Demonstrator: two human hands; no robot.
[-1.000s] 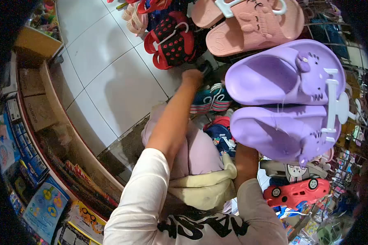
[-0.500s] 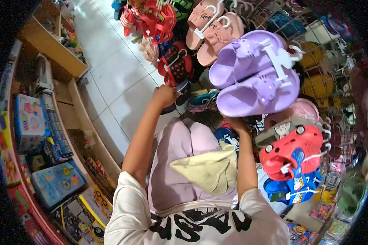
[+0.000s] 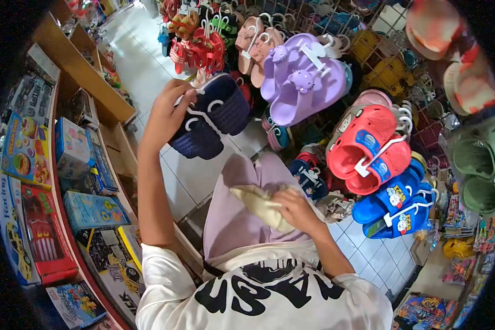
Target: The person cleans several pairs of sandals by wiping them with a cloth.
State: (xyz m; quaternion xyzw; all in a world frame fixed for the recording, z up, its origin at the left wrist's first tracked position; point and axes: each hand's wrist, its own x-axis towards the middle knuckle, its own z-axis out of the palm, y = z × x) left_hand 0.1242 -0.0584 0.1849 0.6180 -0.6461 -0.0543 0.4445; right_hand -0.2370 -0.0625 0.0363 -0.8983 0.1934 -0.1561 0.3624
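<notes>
My left hand (image 3: 173,107) is raised in front of me, its fingers closed on the white hanger of a pair of dark navy slippers (image 3: 228,110). The pair hangs over the tiled floor, with white loops on its woven-looking uppers. Across my lap lies a pale yellow cloth (image 3: 253,203), bunched up. My right hand (image 3: 300,212) has its fingers closed on the cloth's right side. Past my knees, a pair of lilac clogs (image 3: 291,107) hangs from the rack.
Racks of footwear line the right, with red clogs (image 3: 363,146) and blue slippers (image 3: 393,206) jutting towards me. Pink slides (image 3: 258,49) hang further off. On the left, a shelf holds boxed toys (image 3: 47,231). White floor tiles (image 3: 143,49) run along the aisle.
My left hand has lifted the navy slippers up and to the left from low by the rack. My right hand has left the lilac clogs and come back to the cloth.
</notes>
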